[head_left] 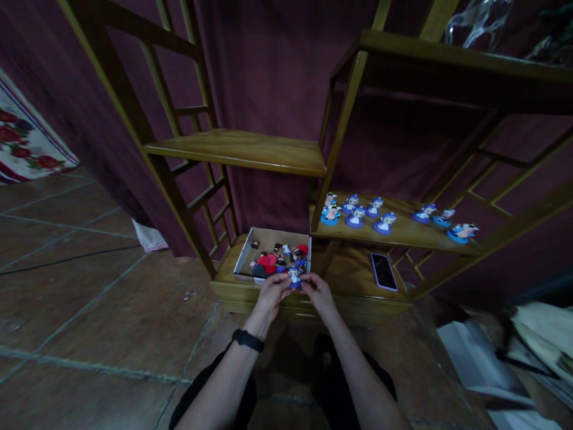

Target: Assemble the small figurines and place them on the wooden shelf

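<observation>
A small figurine (294,276) with a purple hat and a round purple base is held upright between my two hands, at the front edge of an open cardboard box. My left hand (274,292), with a black band on its wrist, grips it from the left. From the right, the fingers of my right hand (319,291) close on its base. Inside the box (244,257) lie several loose figurines and red, blue and dark round bases (267,261). Similar purple-hatted figurines (356,216) stand on the shelf to the right.
The wooden shelf unit (242,149) has a raised board on the left and a right shelf (412,233) with more figurines (462,232). A phone (384,272) lies on the lower board. Bags (492,364) rest on the tiled floor at right; a cable (67,260) runs along the left.
</observation>
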A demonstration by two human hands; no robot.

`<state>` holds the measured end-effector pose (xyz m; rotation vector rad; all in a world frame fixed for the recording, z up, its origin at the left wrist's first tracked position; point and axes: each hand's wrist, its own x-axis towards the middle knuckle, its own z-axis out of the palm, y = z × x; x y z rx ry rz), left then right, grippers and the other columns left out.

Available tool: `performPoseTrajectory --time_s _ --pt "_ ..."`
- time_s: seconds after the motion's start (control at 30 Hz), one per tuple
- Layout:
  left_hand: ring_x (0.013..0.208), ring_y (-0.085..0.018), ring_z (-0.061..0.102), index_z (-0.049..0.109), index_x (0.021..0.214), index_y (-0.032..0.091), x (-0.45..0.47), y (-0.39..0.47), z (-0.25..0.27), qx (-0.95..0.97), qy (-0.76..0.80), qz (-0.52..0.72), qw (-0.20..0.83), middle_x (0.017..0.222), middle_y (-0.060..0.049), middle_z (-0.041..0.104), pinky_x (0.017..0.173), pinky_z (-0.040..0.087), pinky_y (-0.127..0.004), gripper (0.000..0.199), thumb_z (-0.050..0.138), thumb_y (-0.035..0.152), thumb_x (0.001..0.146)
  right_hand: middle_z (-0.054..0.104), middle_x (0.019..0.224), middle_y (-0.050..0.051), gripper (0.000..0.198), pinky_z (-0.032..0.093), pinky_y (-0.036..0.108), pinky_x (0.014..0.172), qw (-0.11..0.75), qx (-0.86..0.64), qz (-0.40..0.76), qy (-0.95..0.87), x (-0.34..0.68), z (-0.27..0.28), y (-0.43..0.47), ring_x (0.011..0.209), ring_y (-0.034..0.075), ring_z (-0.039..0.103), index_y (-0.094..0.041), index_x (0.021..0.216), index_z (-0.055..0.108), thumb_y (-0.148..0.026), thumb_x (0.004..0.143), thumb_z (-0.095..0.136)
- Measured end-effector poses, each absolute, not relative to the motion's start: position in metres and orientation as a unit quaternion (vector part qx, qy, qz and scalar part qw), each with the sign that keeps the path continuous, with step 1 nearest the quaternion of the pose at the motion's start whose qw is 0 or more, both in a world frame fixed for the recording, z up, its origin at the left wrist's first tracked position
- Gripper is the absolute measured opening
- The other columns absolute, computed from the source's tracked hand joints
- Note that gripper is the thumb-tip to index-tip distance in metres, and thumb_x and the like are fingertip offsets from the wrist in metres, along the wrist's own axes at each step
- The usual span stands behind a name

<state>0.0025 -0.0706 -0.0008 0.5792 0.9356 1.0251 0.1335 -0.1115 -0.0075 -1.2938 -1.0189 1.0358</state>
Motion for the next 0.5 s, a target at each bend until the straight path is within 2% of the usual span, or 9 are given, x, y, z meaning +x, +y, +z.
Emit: performPoseTrajectory --time_s 0.2,0.37,0.5 --pt "0.064 -0.013 0.063 0.062 0.072 0.013 0.002 -0.0714 0.0012 0.273 0.423 0.449 0.738 0.071 -0.004 0.067 0.067 0.053 -0.03 0.017 0.072 0.01 0.059 0.066 0.087 0.001 0.021 0.045 0.032 0.08 0.576 -0.568 0.396 -0.435 0.1358 -0.0057 -0.1109 0.084 0.019 0.058 -0.022 0.084 0.066 -0.034 0.068 0.06" --pt "0.066 -0.014 0.063 0.063 0.073 0.013 0.0025 -0.0735 0.0017 0.293 0.423 0.432 0.741 0.073 -0.004 0.067 0.068 0.053 -0.031 0.021 0.075 0.012 0.056 0.067 0.091 0.002 0.027 0.045 0.033 0.081 0.578 -0.562 0.407 -0.429 0.135 -0.0048 -0.1088 0.086 0.02 0.059 -0.022 0.089 0.066 -0.037 0.068 0.061" --pt "0.065 -0.014 0.063 0.064 0.073 0.013 0.0027 -0.0746 0.0023 0.324 0.41 0.413 0.746 0.075 -0.006 0.068 0.066 0.053 -0.03 0.022 0.076 0.017 0.056 0.068 0.088 0.002 0.025 0.044 0.033 0.081 0.57 -0.581 0.381 -0.438 0.138 -0.0091 -0.1059 0.084 0.02 0.06 -0.021 0.085 0.068 -0.037 0.067 0.062"
